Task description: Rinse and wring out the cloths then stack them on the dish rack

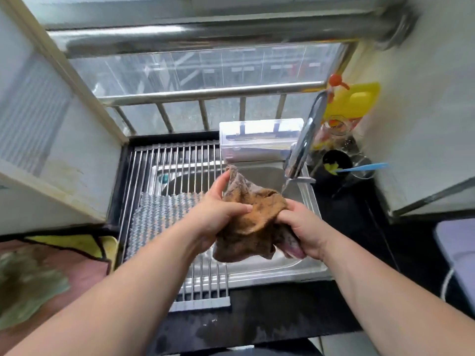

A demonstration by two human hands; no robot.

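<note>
Fingers (243, 208) grip brown cloth (253, 222); faucet (305, 140) right, rack (174, 160) left.

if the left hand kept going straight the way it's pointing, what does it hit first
Apart from the brown cloth it grips, the left hand points toward the faucet, so it would probably meet that first; depth is hard to judge.

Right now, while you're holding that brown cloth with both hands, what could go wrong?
1. The crumpled brown cloth, gripped by the left hand and right hand, hangs close to the grey-blue woven cloth on the steel-rod dish rack; drips may soak it.
2. The curved metal tap seems to be running beside the brown cloth, so water might splash onto the black countertop, which looks wet.
</note>
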